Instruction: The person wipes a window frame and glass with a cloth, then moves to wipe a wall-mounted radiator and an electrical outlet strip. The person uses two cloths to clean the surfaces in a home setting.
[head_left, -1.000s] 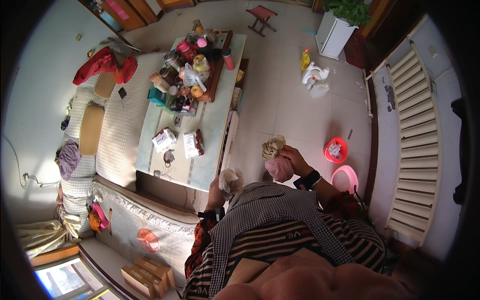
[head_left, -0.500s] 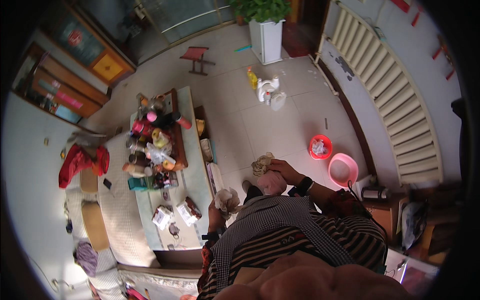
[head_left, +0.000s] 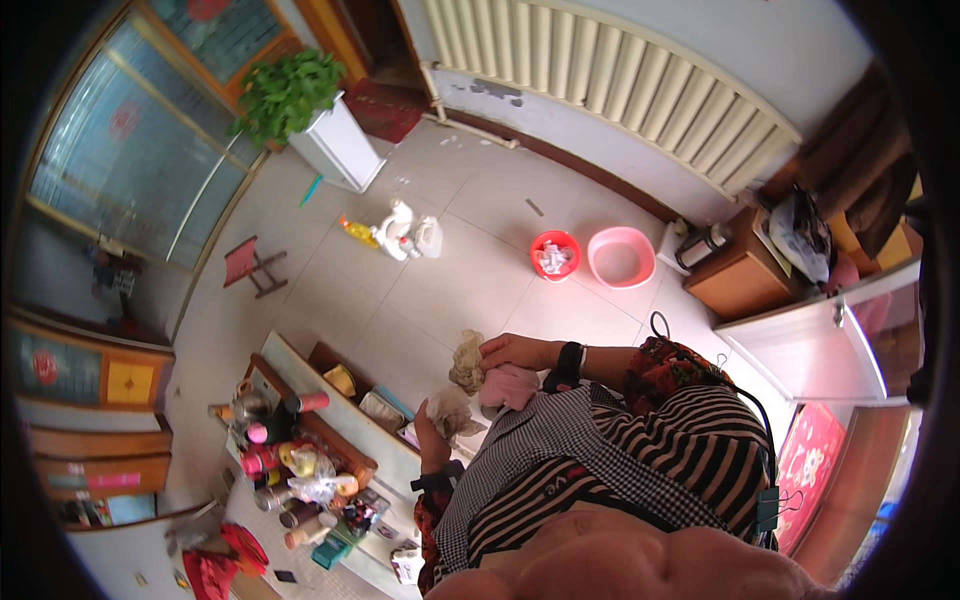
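My left hand [head_left: 433,440] is closed on a crumpled pale grey-white cloth [head_left: 453,412], just beyond the low table's edge. My right hand [head_left: 517,352] grips a bunched beige cloth [head_left: 466,362] that looks patterned. Directly below that hand is a pink cloth [head_left: 510,387], close against my checked apron [head_left: 560,425]; whether the fingers hold it too, I cannot tell. The two hands are near each other in front of my body, with the cloths almost touching.
A crowded low table [head_left: 400,470] stands at lower left. On the tiled floor are a red bucket [head_left: 556,277] with crumpled white stuff, a pink basin [head_left: 622,258], white and yellow bottles [head_left: 398,232], a folding stool [head_left: 255,266] and a planter [head_left: 337,147]. A radiator [head_left: 610,75] lines the wall.
The view has swung right: the bucket, basin and radiator now lie further left, and a cabinet and white door show at right. My hands have come closer together, with the cloths still in them.
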